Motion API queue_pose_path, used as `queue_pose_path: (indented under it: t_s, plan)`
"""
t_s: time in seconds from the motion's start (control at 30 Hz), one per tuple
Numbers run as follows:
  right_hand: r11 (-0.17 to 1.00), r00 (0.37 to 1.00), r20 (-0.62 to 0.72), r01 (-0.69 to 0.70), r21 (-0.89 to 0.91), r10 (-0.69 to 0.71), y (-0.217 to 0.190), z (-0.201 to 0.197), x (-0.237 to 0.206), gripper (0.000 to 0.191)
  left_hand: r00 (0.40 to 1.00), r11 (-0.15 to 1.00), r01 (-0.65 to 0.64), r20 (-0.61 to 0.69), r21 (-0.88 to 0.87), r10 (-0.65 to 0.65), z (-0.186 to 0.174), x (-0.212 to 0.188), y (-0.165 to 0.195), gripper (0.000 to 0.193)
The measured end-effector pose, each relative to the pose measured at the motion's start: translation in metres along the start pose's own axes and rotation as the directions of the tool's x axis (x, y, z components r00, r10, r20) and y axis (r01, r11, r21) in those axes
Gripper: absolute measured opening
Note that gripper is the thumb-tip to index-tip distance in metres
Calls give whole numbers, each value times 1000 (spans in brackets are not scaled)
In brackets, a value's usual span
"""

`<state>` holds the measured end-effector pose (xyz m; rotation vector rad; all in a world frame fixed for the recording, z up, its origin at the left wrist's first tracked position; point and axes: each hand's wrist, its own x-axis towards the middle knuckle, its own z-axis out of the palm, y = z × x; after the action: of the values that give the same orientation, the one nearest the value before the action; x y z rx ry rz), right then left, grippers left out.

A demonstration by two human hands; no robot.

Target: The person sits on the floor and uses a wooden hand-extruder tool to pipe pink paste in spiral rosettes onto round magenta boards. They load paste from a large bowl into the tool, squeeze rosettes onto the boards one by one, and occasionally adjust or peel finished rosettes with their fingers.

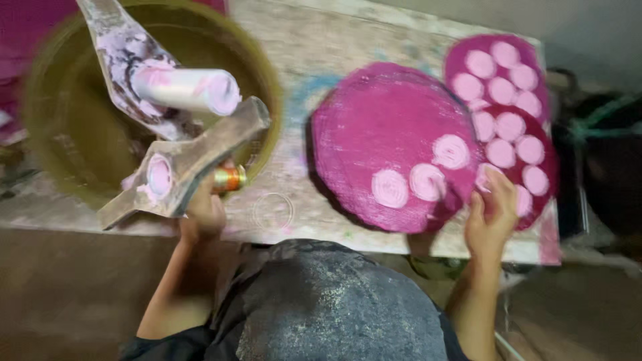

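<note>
My left hand (204, 210) grips a wooden press tool (175, 137) smeared with pink paste, with a pale cylinder (187, 90) at its middle and a small orange-gold piece (231, 178) by my fingers. The tool hangs over a large olive bowl (47, 134). My right hand (491, 214) rests with fingers on the edge of a round magenta mat (381, 127), next to pink spiral discs (428, 180) lying on it. Behind it, two more magenta mats (461, 60) carry several pink discs (511, 127).
Everything sits on a worn, paint-stained wooden table (314, 40). A thin ring mark (273, 211) lies near its front edge. Dark objects with green cord (602, 120) stand at the right. My lap in dark grey cloth (334, 301) fills the bottom.
</note>
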<state>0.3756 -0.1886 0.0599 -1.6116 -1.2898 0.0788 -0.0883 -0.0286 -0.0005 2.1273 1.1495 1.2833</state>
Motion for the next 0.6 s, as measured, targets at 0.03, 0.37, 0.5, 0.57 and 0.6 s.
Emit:
queue_pose_path:
  t_s: [0.03,0.37,0.5,0.57,0.6]
  plan:
    - [1000,993,119,15,-8,-14,-26,35,11,44,998,999,21,-63,39,-19,-20,1,-13,40]
    - [859,317,846,433,274,-430,-266,369,29,24,939,961,154,-338,231,-69,-184,-11,-103,42]
    - [823,125,958,547,151,-259,-284,445,-3,18,944,978,91,-330,189,-24,-188,5,-119,46]
    - [713,37,971,686,146,-235,-288,455,7,16,945,983,61,-327,172,-2,-184,14,-120,49]
    - [622,2,978,772,130,-207,-286,454,19,17,944,986,47,-329,160,9,-181,18,-119,51]
